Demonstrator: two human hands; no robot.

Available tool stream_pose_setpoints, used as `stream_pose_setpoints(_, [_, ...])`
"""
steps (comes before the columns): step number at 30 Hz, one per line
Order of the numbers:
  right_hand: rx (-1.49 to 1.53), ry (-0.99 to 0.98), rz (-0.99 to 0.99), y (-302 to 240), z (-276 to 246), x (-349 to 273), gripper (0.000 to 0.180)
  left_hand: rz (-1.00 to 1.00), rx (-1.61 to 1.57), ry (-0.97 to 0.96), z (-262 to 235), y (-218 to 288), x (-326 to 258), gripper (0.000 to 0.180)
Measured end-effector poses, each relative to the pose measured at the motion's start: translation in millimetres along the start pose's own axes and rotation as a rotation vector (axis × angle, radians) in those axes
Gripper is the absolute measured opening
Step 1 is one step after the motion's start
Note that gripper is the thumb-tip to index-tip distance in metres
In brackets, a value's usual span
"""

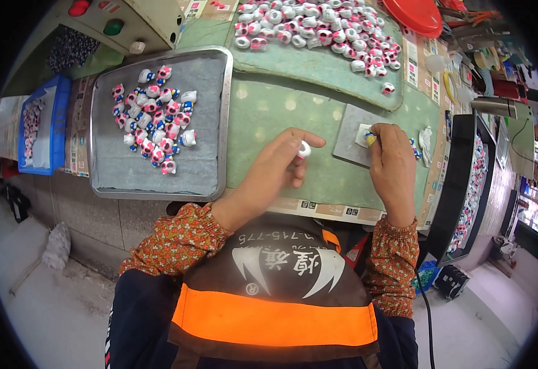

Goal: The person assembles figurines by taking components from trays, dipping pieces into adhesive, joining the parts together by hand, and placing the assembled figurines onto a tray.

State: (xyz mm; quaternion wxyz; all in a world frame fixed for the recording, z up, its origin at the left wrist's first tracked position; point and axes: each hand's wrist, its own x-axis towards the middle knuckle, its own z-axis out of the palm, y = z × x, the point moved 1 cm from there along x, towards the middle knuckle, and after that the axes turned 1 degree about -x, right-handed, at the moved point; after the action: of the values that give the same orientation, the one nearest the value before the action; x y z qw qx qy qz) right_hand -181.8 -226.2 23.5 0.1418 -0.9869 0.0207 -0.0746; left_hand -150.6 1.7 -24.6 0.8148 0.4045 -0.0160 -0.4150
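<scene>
My left hand holds a small white toy figure head between thumb and fingers, its index finger stretched out past it. A dark opening shows in the head. To the right, my right hand pinches a tiny blue and yellow figure body with thumb and fingertips. That piece is over a small white pad on a grey square plate. Several small blue pieces lie just beyond the right hand, partly hidden by it. The two held pieces are apart.
A metal tray of figures with heads and blue bodies stands left. Loose white and pink heads cover the far green board. Around them are a blue bin, a black box of pieces, a red lid and crumpled white tissue.
</scene>
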Motion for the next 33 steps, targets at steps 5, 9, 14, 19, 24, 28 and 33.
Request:
stream_pose_setpoints(5, [-0.068, -0.07, -0.004, -4, -3, 6, 0.017, -0.042, -0.047, 0.03, 4, -8, 6, 0.043])
stream_pose_setpoints(9, [-0.062, -0.076, -0.008, -3, -2, 9, 0.016, -0.083, -0.126, -0.043, 4, -12, 8, 0.044])
stream_pose_setpoints(14, [0.19, -0.011, 0.172, -5, -12, 2, 0.013, -0.078, -0.171, -0.039, 11, -20, 12, 0.043])
stream_pose_setpoints(19, [0.889, -0.077, 0.336, -31, -4, -20, 0.009, -0.01, -0.167, 0.01, 12, -26, 11, 0.041])
stream_pose_setpoints(24, [0.933, -0.036, 0.29, -56, 7, -37, 0.011, 0.081, -0.118, 0.039, 19, -29, 12, 0.038])
stream_pose_setpoints(28, [0.943, -0.005, 0.324, -59, 11, -40, 0.012, 0.034, -0.211, 0.054, 19, -26, 9, 0.032])
stream_pose_setpoints(33, [0.895, -0.078, 0.33, -58, 8, -42, 0.017, 0.029, -0.249, 0.001, 14, -30, 7, 0.03])
